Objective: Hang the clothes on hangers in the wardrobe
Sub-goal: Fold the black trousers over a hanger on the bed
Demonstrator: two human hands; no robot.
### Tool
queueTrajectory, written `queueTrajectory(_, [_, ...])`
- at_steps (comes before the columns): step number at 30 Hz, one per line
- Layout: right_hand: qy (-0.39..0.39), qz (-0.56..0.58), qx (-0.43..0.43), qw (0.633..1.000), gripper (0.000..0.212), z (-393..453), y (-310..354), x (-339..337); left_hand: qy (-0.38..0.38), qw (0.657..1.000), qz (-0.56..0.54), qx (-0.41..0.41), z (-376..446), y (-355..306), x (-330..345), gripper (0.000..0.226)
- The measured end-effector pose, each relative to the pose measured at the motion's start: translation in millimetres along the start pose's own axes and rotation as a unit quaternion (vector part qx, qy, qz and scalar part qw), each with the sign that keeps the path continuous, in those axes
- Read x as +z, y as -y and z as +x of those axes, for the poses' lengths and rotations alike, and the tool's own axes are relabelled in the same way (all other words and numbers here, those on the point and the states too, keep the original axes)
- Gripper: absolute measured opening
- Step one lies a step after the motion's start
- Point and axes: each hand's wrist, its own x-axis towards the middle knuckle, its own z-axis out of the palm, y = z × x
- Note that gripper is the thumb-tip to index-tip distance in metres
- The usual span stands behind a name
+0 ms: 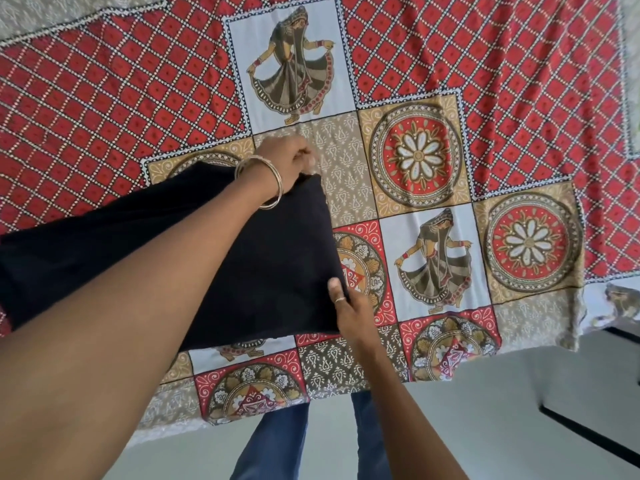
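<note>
Because the dark garment lies spread flat on the bed, its far-left part running out of view at the frame's left edge, both hands have gone to the one end that is within reach, the right-hand edge of the cloth. The left hand, with bangles at the wrist, pinches the upper corner of that edge, fingers curled on the fabric. Lower along the same edge, the right hand, wearing a ring, grips the lower corner with its fingers tucked under the cloth. Holding two corners of one edge looks like the way to lift the piece evenly, so that it hangs straight and can later be slid onto a hanger; I judge the lift has not yet begun, since the cloth rests on the bedsheet.

To the right of the hands the patterned sheet is bare of other clothes, with printed dancers and floral rounds, so there is room there to swing or shake the garment out. The sheet's near edge hangs over the side of the bed just below the right hand, and beyond it is pale floor, where the person's legs in blue jeans stand close against the bed. No hanger and no wardrobe shows in this view.
</note>
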Motion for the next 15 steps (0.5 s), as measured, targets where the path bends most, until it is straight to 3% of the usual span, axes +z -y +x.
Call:
queueTrajectory(4, [-0.068,-0.112,-0.062,0.989,0.040,10,20,1,-0.129,0.983,0.088,-0.093,-38,44,-25,0.021])
queueTrajectory(7, [-0.097,-0.138,-0.085,0.982,0.050,21,38,6,-0.261,0.926,0.100,-0.253,-101,79,-28,0.024])
queueTrajectory(9, [-0.115,-0.189,-0.059,0.973,0.060,32,46,10,-0.355,0.864,0.079,-0.349,-148,101,-17,0.029])
queueTrajectory(11, [-0.163,-0.217,-0.009,0.962,0.070,45,50,5,-0.394,0.802,0.021,-0.448,-189,131,12,0.047])
queueTrajectory(13, [-0.197,-0.213,0.007,0.957,0.072,47,49,14,-0.378,0.703,-0.143,-0.585,-235,176,30,0.084])
queueTrajectory(14, [-0.202,-0.210,-0.010,0.957,0.069,41,46,23,-0.379,0.634,-0.234,-0.632,-263,209,43,0.104])
queueTrajectory(15, [-0.209,-0.180,-0.032,0.961,0.062,35,44,20,-0.368,0.598,-0.290,-0.651,-273,214,50,0.113])
